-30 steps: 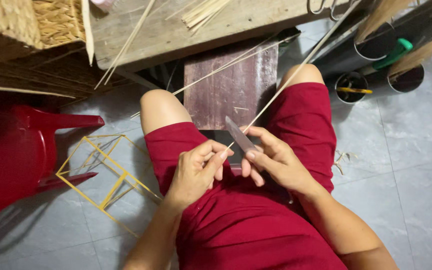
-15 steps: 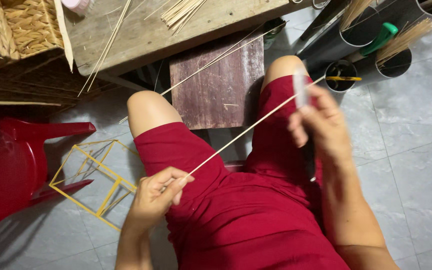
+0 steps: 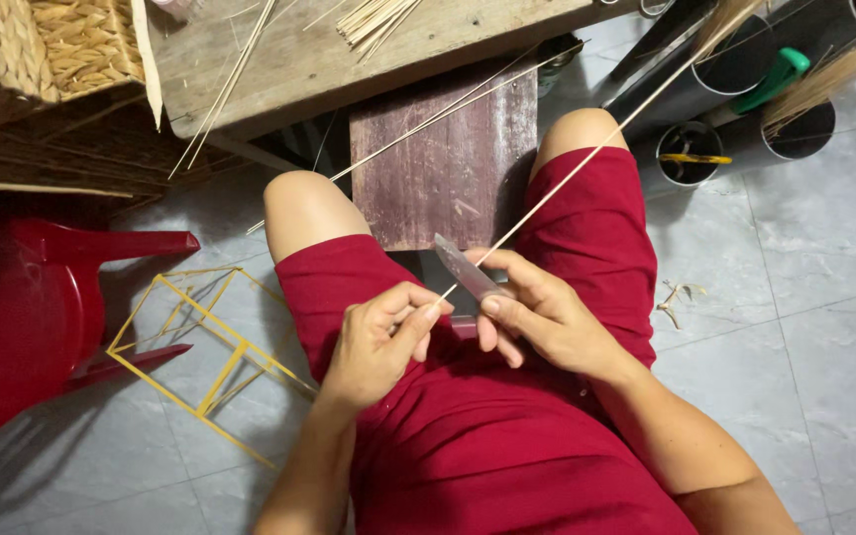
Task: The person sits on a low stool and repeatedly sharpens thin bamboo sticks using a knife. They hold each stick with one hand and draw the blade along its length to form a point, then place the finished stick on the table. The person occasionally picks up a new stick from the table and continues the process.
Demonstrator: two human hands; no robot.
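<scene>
Bamboo strip (image 3: pixel 587 163), thin & pale, ran from lap up toward dark tubes (image 3: pixel 735 69) at upper right. Left hand (image 3: pixel 378 342) pinched strip's near end betw. thumb & forefinger. Right hand (image 3: pixel 542 312) curled round knife (image 3: pixel 466 269), blade laid against strip just beside left fingertips. Both hands over red shorts (image 3: pixel 507 436). Dark wood board (image 3: pixel 453 163) betw. knees. Yellow stick frame (image 3: pixel 200 347) on floor tiles (image 3: pixel 804 297), beside red chair (image 3: pixel 42 317).
</scene>
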